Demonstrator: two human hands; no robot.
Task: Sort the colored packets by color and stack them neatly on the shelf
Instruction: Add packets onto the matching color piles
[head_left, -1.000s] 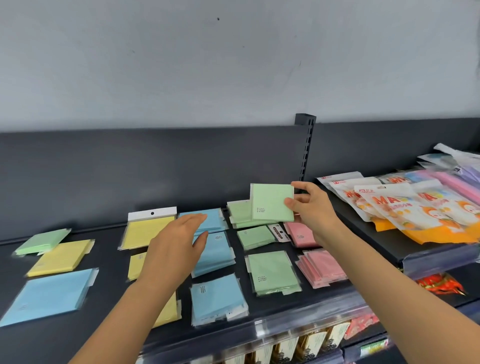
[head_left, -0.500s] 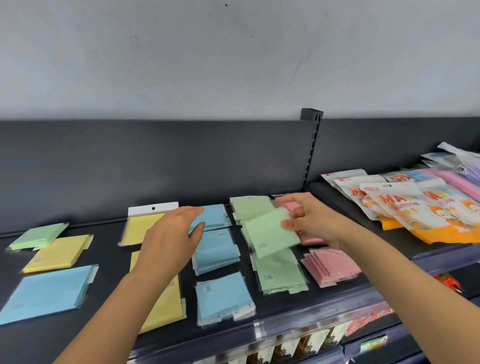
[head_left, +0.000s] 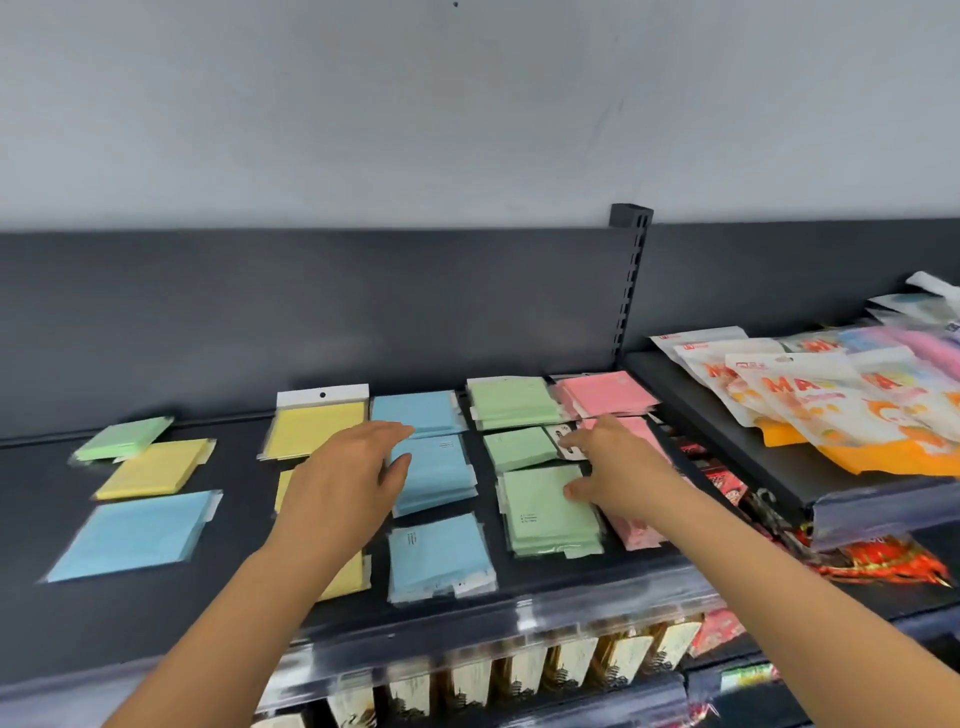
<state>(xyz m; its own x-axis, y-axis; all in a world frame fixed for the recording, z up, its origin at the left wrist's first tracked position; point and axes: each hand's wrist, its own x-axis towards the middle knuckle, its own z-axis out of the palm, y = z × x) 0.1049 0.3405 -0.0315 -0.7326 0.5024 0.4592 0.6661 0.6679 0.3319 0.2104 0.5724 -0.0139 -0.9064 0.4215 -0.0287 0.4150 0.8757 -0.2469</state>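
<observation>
Colored packets lie in columns on the dark shelf (head_left: 62, 629): yellow (head_left: 317, 428), blue (head_left: 436, 475), green (head_left: 511, 404) and pink (head_left: 605, 393). My left hand (head_left: 353, 478) hovers flat and relaxed over the yellow and blue columns, hiding part of the yellow ones. My right hand (head_left: 618, 467) reaches across the pink column with its fingers stretched out. Its thumb touches the right edge of the front green stack (head_left: 545, 514), and it holds nothing. At the far left lie a loose green packet (head_left: 124, 439), a yellow packet (head_left: 153, 467) and a larger blue packet (head_left: 132, 535).
A higher shelf on the right carries orange and white snack bags (head_left: 831, 400). A slotted upright post (head_left: 629, 280) divides the two bays. A clear price rail (head_left: 519, 608) runs along the shelf's front edge, with boxed goods (head_left: 519, 680) below.
My right hand carried a green packet down from mid-air onto the front green stack and let go of it. My left hand stayed over the yellow and blue columns.
</observation>
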